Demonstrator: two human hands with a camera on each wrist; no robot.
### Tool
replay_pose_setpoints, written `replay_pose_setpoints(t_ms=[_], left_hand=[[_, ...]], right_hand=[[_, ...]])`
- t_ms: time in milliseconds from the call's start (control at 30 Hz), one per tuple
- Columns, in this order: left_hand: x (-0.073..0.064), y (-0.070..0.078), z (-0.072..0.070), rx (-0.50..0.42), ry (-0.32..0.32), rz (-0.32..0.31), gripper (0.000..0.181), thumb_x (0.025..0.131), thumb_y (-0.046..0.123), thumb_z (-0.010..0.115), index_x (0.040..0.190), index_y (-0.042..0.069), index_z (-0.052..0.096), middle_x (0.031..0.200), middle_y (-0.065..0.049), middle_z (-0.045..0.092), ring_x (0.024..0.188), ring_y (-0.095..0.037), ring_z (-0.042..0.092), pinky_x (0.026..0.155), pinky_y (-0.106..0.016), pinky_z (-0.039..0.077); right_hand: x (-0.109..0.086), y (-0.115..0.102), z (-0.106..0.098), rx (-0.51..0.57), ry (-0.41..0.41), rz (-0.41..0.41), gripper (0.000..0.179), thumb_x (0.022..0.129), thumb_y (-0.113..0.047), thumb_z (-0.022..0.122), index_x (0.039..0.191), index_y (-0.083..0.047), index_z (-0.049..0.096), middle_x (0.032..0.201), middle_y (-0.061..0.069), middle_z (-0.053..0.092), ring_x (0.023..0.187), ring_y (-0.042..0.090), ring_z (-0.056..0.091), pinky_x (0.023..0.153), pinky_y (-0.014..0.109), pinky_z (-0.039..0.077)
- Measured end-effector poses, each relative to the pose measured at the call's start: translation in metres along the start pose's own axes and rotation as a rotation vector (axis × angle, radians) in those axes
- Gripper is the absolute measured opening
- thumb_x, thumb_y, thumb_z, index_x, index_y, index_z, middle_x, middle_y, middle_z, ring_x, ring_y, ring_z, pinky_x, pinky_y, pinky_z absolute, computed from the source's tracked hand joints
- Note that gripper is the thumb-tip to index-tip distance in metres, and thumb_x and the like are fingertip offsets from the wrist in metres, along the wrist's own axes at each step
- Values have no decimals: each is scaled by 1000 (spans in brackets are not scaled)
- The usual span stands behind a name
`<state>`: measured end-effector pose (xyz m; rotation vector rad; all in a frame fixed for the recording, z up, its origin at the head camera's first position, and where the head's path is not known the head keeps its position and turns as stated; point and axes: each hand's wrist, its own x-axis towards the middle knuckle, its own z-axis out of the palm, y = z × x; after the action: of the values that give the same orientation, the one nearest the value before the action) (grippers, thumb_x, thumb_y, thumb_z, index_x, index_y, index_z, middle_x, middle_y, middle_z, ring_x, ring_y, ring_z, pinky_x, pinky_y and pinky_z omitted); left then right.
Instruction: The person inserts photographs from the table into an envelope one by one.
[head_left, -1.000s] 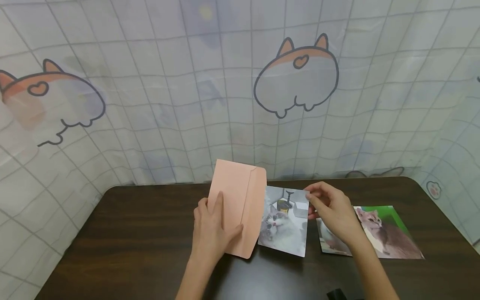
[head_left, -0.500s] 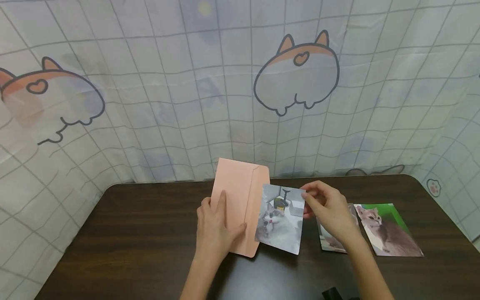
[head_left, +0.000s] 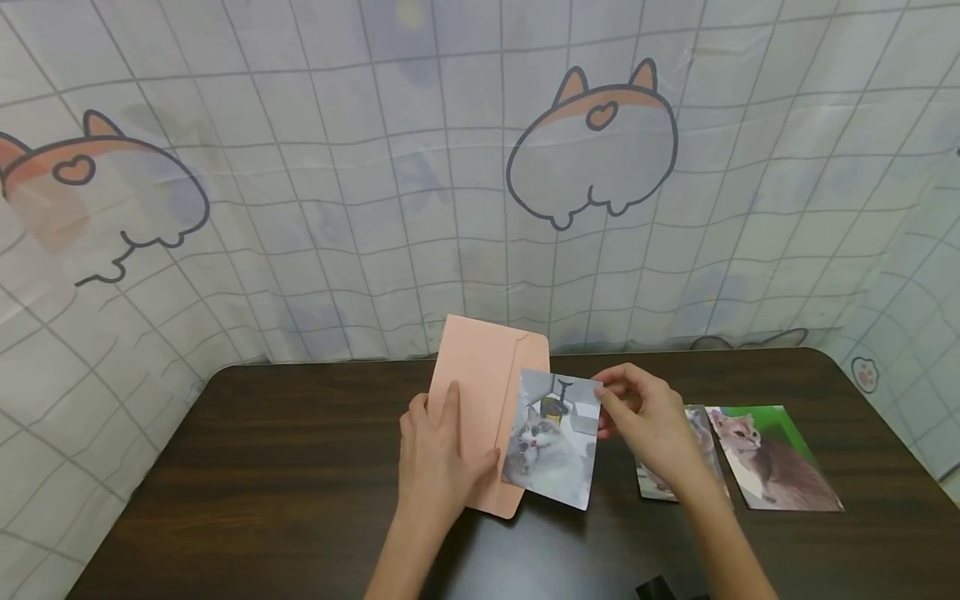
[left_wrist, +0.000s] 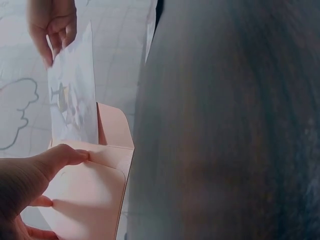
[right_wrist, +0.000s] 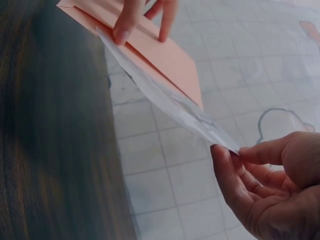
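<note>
My left hand (head_left: 438, 462) holds a pink envelope (head_left: 480, 358) tilted up off the table, thumb across its near face by the opening. The envelope's flap (left_wrist: 114, 125) stands unfolded on the right side. With thumb and fingertips, my right hand (head_left: 645, 421) pinches the upper right edge of a photo card (head_left: 555, 450) showing a grey and white cat. In the left wrist view the card's far edge sits right at the envelope's mouth, in front of the flap. The card bows slightly in the right wrist view.
Two more cat photo cards lie on the dark wooden table (head_left: 247, 483) at the right: one with a green background (head_left: 780, 467), and another (head_left: 705, 433) partly behind my right forearm. A small black object (head_left: 655, 588) shows at the bottom edge. A patterned curtain (head_left: 360, 208) hangs behind.
My right hand has brought the cat photo card leftward, so it overlaps the envelope's flap more. My left hand and the envelope have shifted slightly right.
</note>
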<state>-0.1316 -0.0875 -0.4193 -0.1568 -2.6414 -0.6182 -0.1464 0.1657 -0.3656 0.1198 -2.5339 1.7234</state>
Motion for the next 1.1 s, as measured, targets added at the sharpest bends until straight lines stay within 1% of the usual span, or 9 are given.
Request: replay_pose_setpoints(t_ms=[100,233,467,733,933,1100], left_hand=[[0,0,0,9,6,4,92,71,31,96,148,1,56,131,-33,48,114,-49,52,87,-57,55],[0,1,0,6,6,-7,92,70,31,96,148,1,56,131,-32,48,114,-49,51,86,-57,55],[1,3,2,1,-25,-46,93,72,33,96,150,2,55,133,-32,48,117,-49,51,89,-56,56],[-1,7,3,-14,-35,-49,91,75,33,95,150,0,55,135,-33,47,119,-50,50,92,-58,54],[-2,9,3,-16,-21,-41,90,74,31,95,148,-2,56,135,-33,47,118,-50,50,91,-58,54],[-2,9,3,-21,-31,-50,92,75,31,95,149,-3,54,135,-33,47,119,-49,50,92,-57,54]], right_hand=[[0,0,1,-4,4,2,19,103,-1,63,120,7,66,88,14,69,64,17,68,64,33,63],[0,-1,2,-6,10,3,18,103,-2,63,119,6,67,88,14,69,64,17,68,63,32,63],[0,-2,4,1,14,3,18,103,-1,63,119,7,67,88,14,69,63,17,68,63,33,63],[0,0,7,17,26,28,19,103,-2,64,120,7,67,89,14,69,63,15,66,62,31,62],[1,2,8,14,33,37,19,102,-2,64,119,7,67,88,14,69,63,15,66,62,31,62],[1,3,9,10,44,60,18,102,-1,63,119,7,67,88,15,70,64,16,67,62,30,62]])
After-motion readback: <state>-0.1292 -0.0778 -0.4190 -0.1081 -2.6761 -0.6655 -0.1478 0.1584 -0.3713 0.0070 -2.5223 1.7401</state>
